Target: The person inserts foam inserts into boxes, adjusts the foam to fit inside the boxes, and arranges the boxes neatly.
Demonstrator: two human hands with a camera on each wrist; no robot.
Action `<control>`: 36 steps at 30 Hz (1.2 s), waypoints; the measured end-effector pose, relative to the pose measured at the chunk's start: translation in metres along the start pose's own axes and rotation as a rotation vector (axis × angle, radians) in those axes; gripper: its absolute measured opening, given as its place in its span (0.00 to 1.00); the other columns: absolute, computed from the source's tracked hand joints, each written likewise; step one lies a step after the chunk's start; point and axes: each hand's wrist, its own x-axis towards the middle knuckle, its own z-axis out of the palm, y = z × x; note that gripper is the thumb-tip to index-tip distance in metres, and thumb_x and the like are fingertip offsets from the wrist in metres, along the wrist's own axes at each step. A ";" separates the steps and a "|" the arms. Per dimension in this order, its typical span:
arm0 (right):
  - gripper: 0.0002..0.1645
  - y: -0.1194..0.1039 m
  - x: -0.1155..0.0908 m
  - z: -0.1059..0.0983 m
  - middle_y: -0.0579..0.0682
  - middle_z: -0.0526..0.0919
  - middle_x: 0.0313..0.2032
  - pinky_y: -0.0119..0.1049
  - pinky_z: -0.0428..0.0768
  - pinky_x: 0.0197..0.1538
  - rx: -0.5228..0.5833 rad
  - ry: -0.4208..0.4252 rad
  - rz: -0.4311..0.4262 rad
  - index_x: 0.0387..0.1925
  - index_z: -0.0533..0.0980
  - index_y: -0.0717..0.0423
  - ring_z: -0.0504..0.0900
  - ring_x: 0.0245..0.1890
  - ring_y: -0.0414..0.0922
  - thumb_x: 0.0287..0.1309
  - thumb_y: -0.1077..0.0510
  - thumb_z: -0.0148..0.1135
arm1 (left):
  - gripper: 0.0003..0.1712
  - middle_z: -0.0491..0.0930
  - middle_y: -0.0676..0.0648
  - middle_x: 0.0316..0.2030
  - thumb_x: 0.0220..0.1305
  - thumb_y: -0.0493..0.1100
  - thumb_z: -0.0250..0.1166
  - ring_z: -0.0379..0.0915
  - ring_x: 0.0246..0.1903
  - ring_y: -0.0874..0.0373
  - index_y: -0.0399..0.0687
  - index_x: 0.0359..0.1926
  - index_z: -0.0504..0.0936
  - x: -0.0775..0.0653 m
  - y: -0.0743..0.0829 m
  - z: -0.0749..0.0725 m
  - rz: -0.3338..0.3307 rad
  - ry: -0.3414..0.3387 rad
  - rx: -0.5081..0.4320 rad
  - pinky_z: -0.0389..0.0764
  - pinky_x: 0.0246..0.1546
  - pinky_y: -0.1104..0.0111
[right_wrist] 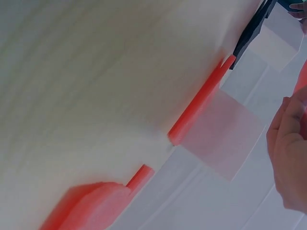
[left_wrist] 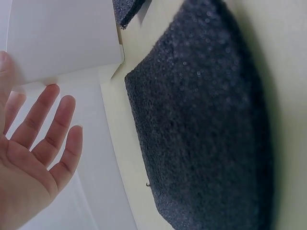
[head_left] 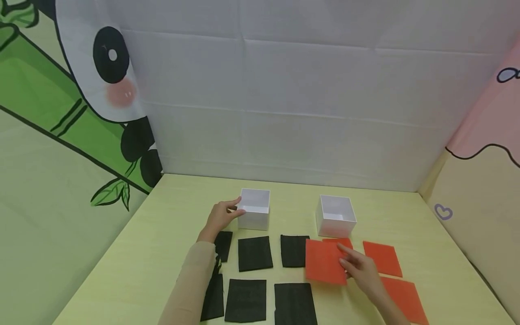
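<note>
Two white boxes (head_left: 253,221) stand on the far part of the tabletop (head_left: 134,271). Nearer, six black squares (head_left: 245,300) show in two rows of three, those farthest left partly hidden by the left arm. Four orange squares are visible: three lie to the right (head_left: 404,299), and the held orange square (head_left: 324,262) is raised above the tabletop, just right of the black ones. The right hand (head_left: 361,270) pinches that square by its right edge, thumb and fingers closed on it. The left hand (head_left: 219,219) touches the left box at its left side, thumb and forefinger parted.

The left wrist view adds what the head view hides — the palm, with fingers spread and loosely bent, and the grainy surface of a black square.
</note>
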 end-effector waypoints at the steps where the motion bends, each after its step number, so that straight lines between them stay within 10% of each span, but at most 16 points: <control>1: 0.24 -0.002 0.002 0.002 0.53 0.77 0.24 0.33 0.76 0.22 0.005 0.001 0.018 0.52 0.70 0.70 0.72 0.16 0.40 0.51 0.72 0.58 | 0.33 0.75 0.40 0.49 0.50 0.53 0.65 0.76 0.37 0.46 0.49 0.58 0.70 0.000 0.000 0.000 0.000 0.000 -0.001 0.75 0.37 0.58; 9: 0.24 -0.011 0.013 0.013 0.56 0.78 0.28 0.33 0.77 0.25 0.037 -0.001 0.135 0.54 0.70 0.67 0.73 0.18 0.41 0.52 0.72 0.57 | 0.34 0.76 0.39 0.48 0.50 0.53 0.65 0.76 0.36 0.46 0.49 0.58 0.70 -0.001 0.001 0.000 -0.003 0.002 -0.004 0.75 0.37 0.58; 36: 0.24 -0.033 0.048 0.032 0.63 0.78 0.35 0.33 0.77 0.25 0.211 -0.005 0.034 0.54 0.68 0.70 0.73 0.22 0.38 0.53 0.73 0.56 | 0.33 0.76 0.40 0.48 0.49 0.52 0.66 0.76 0.36 0.48 0.50 0.57 0.71 0.001 -0.002 0.004 -0.010 0.016 -0.013 0.76 0.36 0.59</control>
